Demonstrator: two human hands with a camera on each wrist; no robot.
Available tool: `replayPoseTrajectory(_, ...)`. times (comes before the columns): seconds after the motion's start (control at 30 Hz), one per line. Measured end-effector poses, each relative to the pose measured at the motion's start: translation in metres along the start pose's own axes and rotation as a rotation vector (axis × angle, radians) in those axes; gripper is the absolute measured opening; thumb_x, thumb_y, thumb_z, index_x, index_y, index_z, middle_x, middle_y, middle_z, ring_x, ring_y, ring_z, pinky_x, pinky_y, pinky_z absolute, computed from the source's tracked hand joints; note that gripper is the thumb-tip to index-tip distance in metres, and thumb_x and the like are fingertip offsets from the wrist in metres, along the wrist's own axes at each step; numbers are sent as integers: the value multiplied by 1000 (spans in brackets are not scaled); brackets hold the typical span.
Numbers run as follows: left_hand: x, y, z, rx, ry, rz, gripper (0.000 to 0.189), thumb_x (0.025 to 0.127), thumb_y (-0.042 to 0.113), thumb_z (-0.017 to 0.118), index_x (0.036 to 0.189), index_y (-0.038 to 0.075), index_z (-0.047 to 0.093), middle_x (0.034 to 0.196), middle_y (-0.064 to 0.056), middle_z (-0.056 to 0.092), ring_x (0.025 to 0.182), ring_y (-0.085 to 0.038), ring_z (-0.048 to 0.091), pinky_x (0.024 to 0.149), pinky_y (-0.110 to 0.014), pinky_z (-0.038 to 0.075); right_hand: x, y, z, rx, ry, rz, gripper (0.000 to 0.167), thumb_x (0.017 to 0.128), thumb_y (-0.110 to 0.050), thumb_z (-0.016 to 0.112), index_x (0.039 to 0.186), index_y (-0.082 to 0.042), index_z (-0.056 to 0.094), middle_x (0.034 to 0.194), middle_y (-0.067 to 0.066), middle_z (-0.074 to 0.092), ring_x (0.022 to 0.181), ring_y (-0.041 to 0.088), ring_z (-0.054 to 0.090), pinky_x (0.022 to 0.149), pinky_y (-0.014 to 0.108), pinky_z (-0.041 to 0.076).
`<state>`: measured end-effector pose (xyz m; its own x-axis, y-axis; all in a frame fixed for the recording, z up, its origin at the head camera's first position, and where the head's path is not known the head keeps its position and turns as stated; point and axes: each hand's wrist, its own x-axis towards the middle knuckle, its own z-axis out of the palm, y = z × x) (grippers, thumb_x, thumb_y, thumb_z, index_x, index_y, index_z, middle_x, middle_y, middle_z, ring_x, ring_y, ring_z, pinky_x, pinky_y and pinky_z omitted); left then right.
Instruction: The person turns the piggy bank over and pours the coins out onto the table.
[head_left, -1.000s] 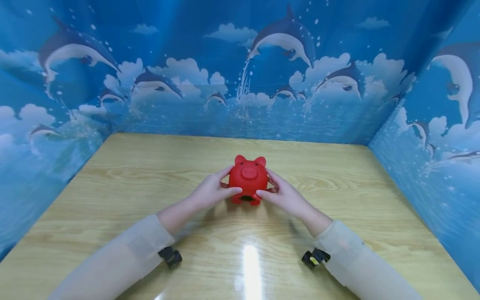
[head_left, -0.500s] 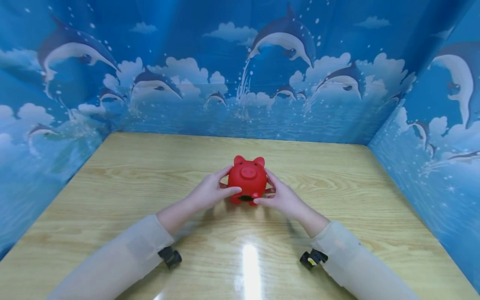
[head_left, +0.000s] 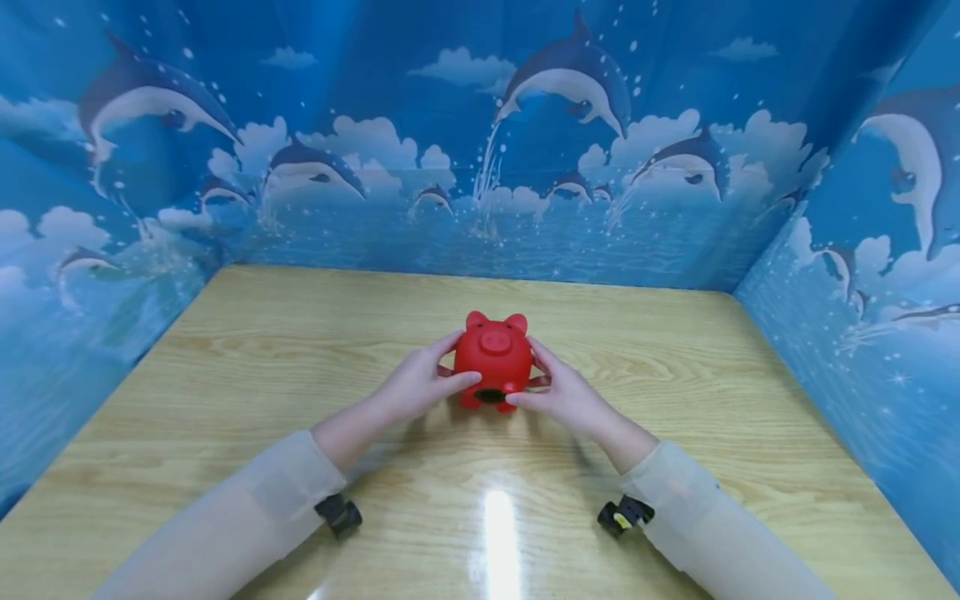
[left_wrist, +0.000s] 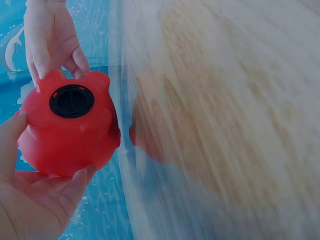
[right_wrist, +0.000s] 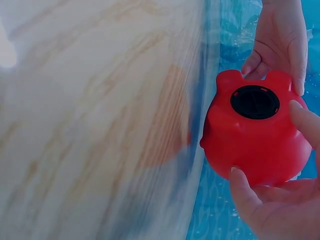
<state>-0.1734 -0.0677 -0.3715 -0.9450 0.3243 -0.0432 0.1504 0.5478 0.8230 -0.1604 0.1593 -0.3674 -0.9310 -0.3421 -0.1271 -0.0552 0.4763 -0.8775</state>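
A red piggy bank [head_left: 492,354] is held between both hands, its snout facing the head camera and its underside tilted into view. The round black plug [left_wrist: 72,101] in its belly shows in both wrist views. My left hand [head_left: 418,383] grips its left side, thumb on the front and fingers behind. On the opposite side, my right hand [head_left: 564,390] grips in the same way, its thumb low beside the plug. Some fingers are hidden behind the body. In the wrist views a narrow gap parts the bank from its reflection, so it seems just above the table.
The glossy wood-grain table [head_left: 315,317] reflects a bright light near its front. Blue dolphin-print curtains [head_left: 480,142] stand behind it and along both sides. A small black camera [head_left: 339,515] sits under the left sleeve, another [head_left: 626,515] under the right.
The piggy bank has shifted slightly left and tipped a little, showing more of its black plug. My right hand has moved slightly left with it; the left hand has hardly moved.
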Motion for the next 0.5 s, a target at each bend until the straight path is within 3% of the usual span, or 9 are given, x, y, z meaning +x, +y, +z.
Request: replayPoseTrajectory(0.5, -1, -1, -1, 48, -42, 50, 90, 77, 25, 78, 149, 28, 23, 132, -1, 49, 92, -19, 59, 71, -29, 54, 3, 6, -4, 26, -28, 25, 87, 84, -26, 71, 150, -16, 15, 144, 13, 35, 104, 25, 58, 91, 43, 47)
